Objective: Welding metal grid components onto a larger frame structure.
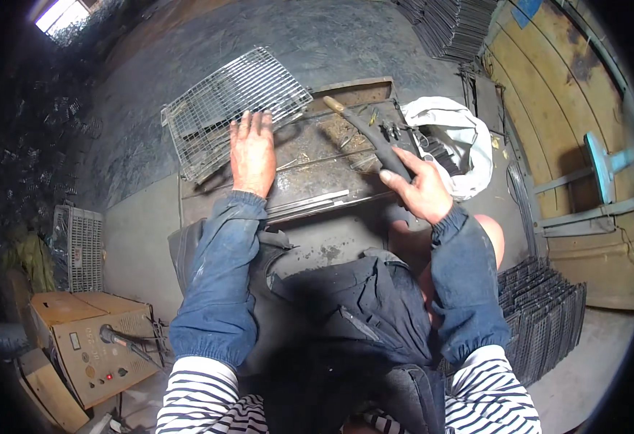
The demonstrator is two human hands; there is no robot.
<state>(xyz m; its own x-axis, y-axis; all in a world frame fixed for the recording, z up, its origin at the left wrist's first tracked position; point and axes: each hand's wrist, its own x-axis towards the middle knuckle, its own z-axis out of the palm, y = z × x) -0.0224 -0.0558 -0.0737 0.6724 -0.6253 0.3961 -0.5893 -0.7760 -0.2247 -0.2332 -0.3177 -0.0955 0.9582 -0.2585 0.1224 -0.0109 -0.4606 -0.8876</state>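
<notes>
My right hand [421, 186] is wrapped round the black handle of a welding torch [364, 130]. The torch's curved neck runs up and left to a copper-coloured nozzle above the metal workbench [309, 163]. With fingers stretched out, my left hand [252, 148] lies against the near edge of a wire mesh rack [237, 94]; whether it presses on the rack I cannot tell. The rack sits tilted at the bench's far left and hangs past its edge. Thin metal strips [306, 205] lie along the bench's near side.
A white sack [476, 134] with dark rods stands right of the bench. Dark wire racks [541, 311] are stacked at lower right, more racks [450, 29] at the back. A welding machine [100, 347] with a cable stands at lower left, near a grey crate [85, 246].
</notes>
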